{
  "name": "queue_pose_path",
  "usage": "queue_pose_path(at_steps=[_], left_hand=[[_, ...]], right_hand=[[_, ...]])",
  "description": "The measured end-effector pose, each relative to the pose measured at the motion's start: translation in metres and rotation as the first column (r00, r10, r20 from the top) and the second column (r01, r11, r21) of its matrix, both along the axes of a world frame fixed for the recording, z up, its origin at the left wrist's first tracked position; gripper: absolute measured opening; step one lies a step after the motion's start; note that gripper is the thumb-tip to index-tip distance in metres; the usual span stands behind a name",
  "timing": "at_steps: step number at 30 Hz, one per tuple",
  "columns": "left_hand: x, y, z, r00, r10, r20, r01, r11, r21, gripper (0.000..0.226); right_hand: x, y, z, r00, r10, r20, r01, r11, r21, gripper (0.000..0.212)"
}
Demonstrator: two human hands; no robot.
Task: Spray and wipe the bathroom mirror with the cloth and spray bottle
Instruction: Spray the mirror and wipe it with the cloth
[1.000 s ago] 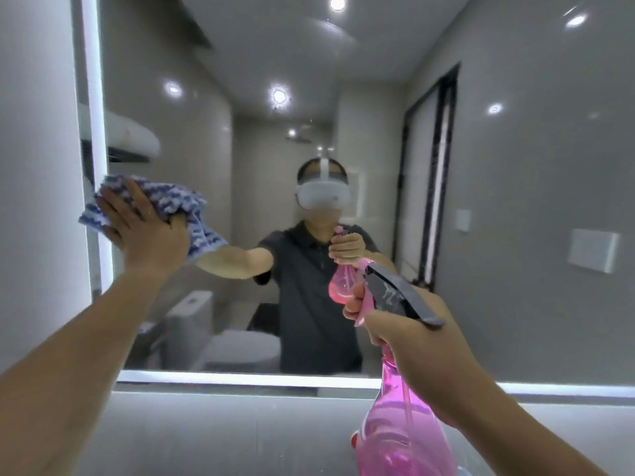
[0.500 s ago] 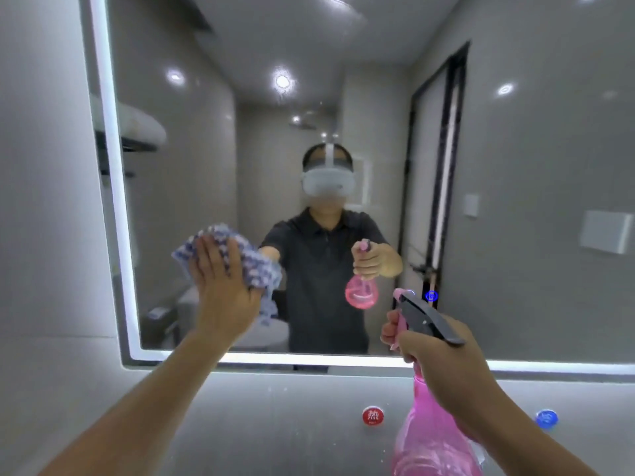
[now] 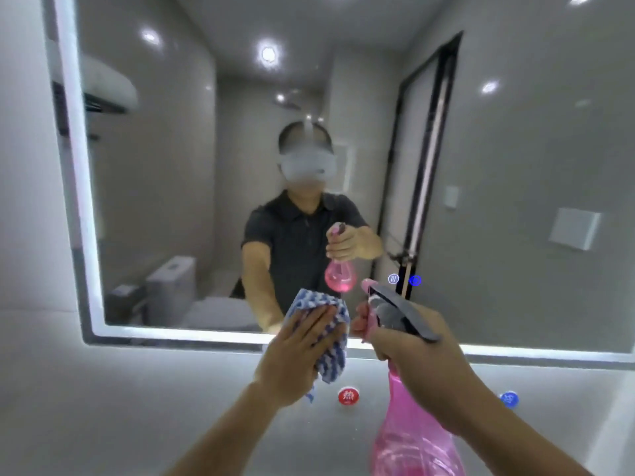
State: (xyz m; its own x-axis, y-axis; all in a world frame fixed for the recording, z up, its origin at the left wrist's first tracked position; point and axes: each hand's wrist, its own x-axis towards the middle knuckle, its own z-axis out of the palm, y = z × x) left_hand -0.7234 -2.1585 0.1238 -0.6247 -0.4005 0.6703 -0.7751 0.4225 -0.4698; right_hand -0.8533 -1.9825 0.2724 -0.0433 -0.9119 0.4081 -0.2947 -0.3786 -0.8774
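Observation:
A large wall mirror (image 3: 515, 166) with a lit white border fills most of the head view. My left hand (image 3: 295, 352) presses a blue-and-white cloth (image 3: 331, 352) flat against the mirror's bottom edge, fingers straight. The cloth hangs partly below the lit strip. Just to its right, my right hand (image 3: 415, 348) grips the neck of a pink spray bottle (image 3: 412, 438) with a grey trigger head, its nozzle pointing at the glass. The bottle's lower part runs out of the frame at the bottom.
Below the mirror the grey wall (image 3: 137, 389) carries a red round button (image 3: 348, 396) and a blue round button (image 3: 509, 399). Two small lit touch icons (image 3: 404, 279) sit on the glass. The mirror reflects a person, a toilet and a dark-framed door.
My left hand has swept the cloth from the mirror's upper left down and to the right, to the bottom edge beside the bottle. The right hand stays on the bottle.

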Motion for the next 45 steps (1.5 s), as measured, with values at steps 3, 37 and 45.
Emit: queue_pose_path(at_steps=[3,37,45], left_hand=[[0.085,-0.008,0.018,0.999,0.035,-0.027,-0.038,0.991,-0.129,0.078],[-0.017,-0.018,0.185,0.986,-0.149,0.07,0.16,0.968,-0.194,0.066],[-0.014,-0.028,0.308,0.914,-0.095,-0.395,0.009,0.977,-0.214,0.067]], right_hand=[[0.014,-0.01,0.013,0.995,0.093,-0.042,-0.095,0.995,-0.037,0.032],[-0.049,-0.002,0.064,0.982,-0.168,-0.082,0.153,0.975,-0.16,0.042],[-0.095,0.01,0.068,0.957,-0.289,0.002,0.284,0.94,-0.19,0.007]])
